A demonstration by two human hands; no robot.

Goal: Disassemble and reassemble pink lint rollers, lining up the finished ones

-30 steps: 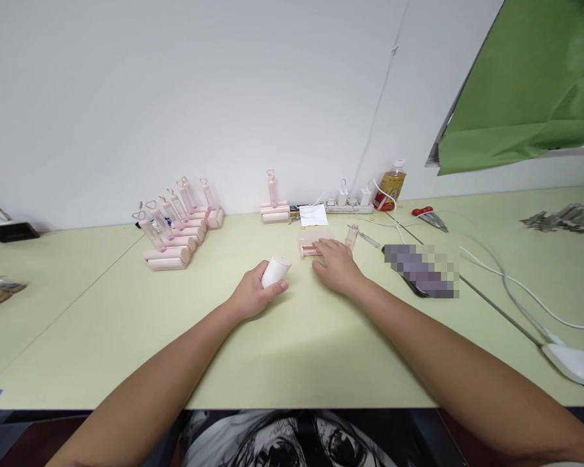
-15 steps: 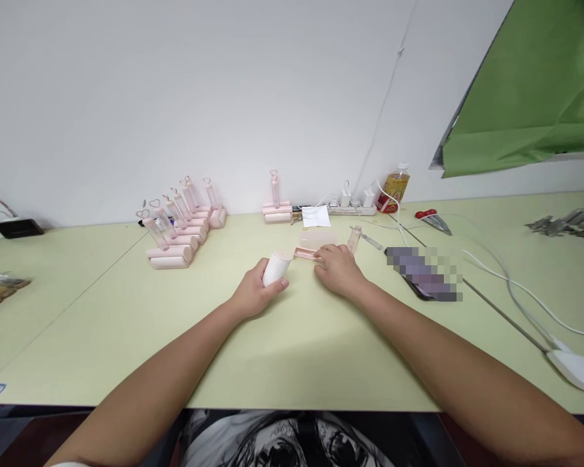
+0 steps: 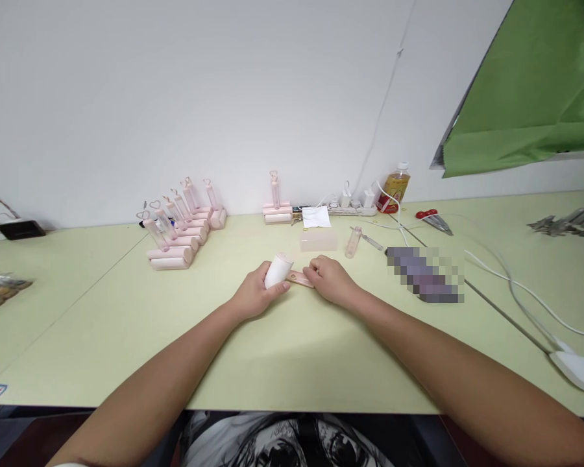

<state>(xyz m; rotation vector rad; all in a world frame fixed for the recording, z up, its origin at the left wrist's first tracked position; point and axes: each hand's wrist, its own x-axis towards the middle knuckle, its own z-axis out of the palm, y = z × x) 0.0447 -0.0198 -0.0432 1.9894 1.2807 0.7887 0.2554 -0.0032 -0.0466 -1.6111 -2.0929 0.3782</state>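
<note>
- White cylinder point(image 3: 278, 272): in the left hand point(image 3: 254, 292), fingers half-curled round it, pink end tilted up; a light, steady grip should suit.
- Pink strip point(image 3: 300, 278): between the hands, one end pinched by the nearly closed right hand point(image 3: 331, 280); best kept level. Contact with cylinder unclear.
- Translucent pink box point(image 3: 318, 242): beyond the right hand.

Soft, even, faintly shadowed light

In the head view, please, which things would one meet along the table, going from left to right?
Dark device → group of pink items → left hand holding a white cylinder → pink strip → right hand → bottle → red-handled tool → grey pile.
</note>
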